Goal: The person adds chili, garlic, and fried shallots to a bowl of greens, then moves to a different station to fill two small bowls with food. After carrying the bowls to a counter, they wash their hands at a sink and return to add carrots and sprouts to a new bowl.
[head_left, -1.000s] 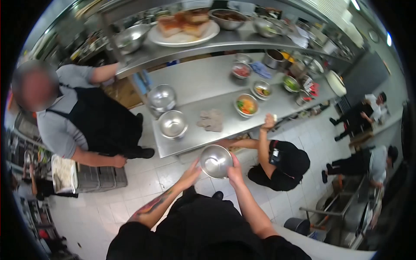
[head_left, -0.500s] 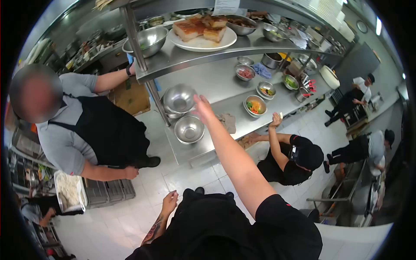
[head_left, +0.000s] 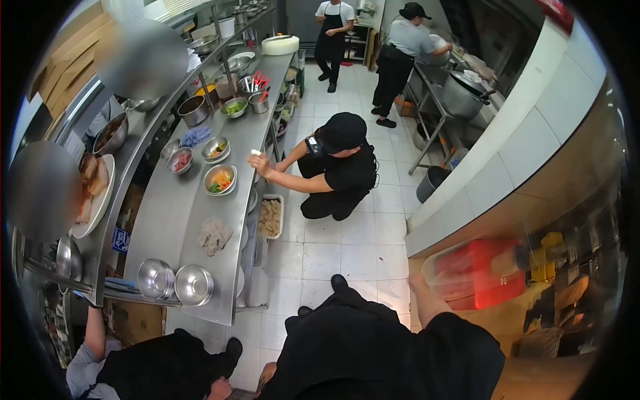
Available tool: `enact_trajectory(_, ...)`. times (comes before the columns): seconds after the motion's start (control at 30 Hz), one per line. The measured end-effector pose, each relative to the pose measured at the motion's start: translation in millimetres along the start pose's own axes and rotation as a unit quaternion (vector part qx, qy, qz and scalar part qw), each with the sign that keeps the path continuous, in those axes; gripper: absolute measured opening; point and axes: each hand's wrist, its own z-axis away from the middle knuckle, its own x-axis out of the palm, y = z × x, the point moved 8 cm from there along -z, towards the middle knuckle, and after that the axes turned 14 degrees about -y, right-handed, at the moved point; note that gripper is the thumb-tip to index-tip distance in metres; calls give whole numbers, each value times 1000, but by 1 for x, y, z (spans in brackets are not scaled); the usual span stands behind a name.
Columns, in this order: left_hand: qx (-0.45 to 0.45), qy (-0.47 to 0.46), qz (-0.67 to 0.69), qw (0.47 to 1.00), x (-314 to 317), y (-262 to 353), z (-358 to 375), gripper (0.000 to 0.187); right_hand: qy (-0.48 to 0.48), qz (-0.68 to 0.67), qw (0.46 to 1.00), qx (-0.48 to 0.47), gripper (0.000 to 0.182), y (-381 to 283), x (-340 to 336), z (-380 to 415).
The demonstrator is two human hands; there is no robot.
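My right hand point(head_left: 418, 285) reaches out low on the right, beside the near edge of a clear container with a red section point(head_left: 483, 273). Motion blurs its fingers, and I cannot tell whether they touch the container. Only a sliver of my left hand point(head_left: 267, 373) shows at the left side of my black apron point(head_left: 363, 340); its fingers are hidden. Nearest on that side are stacked steel bowls point(head_left: 194, 285) at the counter's corner, with another bowl stack point(head_left: 156, 279) alongside.
A person point(head_left: 340, 163) crouches by the steel counter point(head_left: 167, 220), which holds a cloth point(head_left: 214, 236) and bowls of cut vegetables point(head_left: 220, 180). Another person's apron point(head_left: 153, 367) shows at lower left. Two people stand farther back. A tiled wall edge point(head_left: 493, 167) runs along the right.
The view has swung right. My right arm has gone from above the steel bowls to the red and clear container. My left hand has mostly dropped out of sight.
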Motion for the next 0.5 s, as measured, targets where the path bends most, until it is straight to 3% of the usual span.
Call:
enact_trajectory(0.03, 0, 2, -1, 1000, -1, -7, 0, 45, -44, -297, 947, 114, 25, -10, -65, 103)
enact_trajectory(0.07, 41, 58, -14, 997, -9, -9, 1, 39, -108, -251, 947, 170, 22, 54, -34, 69)
enact_trajectory(0.1, 80, 113, -27, 990, -19, -1, 4, 37, -108, -251, 947, 169, 22, 70, -27, 82)
enact_trajectory(0.13, 25, 56, 196, 979, -41, 32, -58, 38, -164, -198, 953, 162, 21, 76, -19, 96)
enact_trajectory(0.17, -30, 61, 499, 864, -84, 75, -107, 40, -220, -141, 953, 151, 20, 85, -8, 106)
enact_trajectory(0.2, -100, 118, 680, 717, -182, 136, -121, 42, -273, -80, 949, 137, 19, 97, 7, 113)
enact_trajectory(0.23, -50, 242, 697, 673, -242, 140, -68, 41, -390, -48, 909, 137, 19, 145, 96, 61)
enact_trajectory(0.27, -79, 235, 719, 650, -246, 148, -83, 42, -439, -149, 849, 254, 22, 152, 105, 71)
enact_trajectory(0.3, -98, 165, 713, 674, -241, 160, -96, 44, -496, -82, 847, 174, 24, 129, 112, 65)
enact_trajectory(0.33, -104, 214, 678, 695, -204, 163, -143, 45, -517, -21, 853, 71, 27, 71, 95, 68)
enact_trajectory(0.37, -144, 194, 625, 742, -236, 177, -107, 45, -524, 7, 851, 0, 32, 19, 73, 75)
enact_trajectory(0.4, -144, 263, 562, 771, -247, 179, -88, 43, -522, 13, 851, -53, 37, -24, 50, 82)
enact_trajectory(0.43, -176, 371, 652, 638, -237, 171, -59, 37, -489, -21, 863, -127, 39, -54, 34, 66)
enact_trajectory(0.47, -292, 519, 615, 517, -222, 157, -20, 38, -457, -66, 865, -196, 41, -79, 15, 50)
enact_trajectory(0.5, -226, 586, 748, 213, -206, 152, 11, 50, -436, -119, 857, -247, 45, -100, -6, 34)
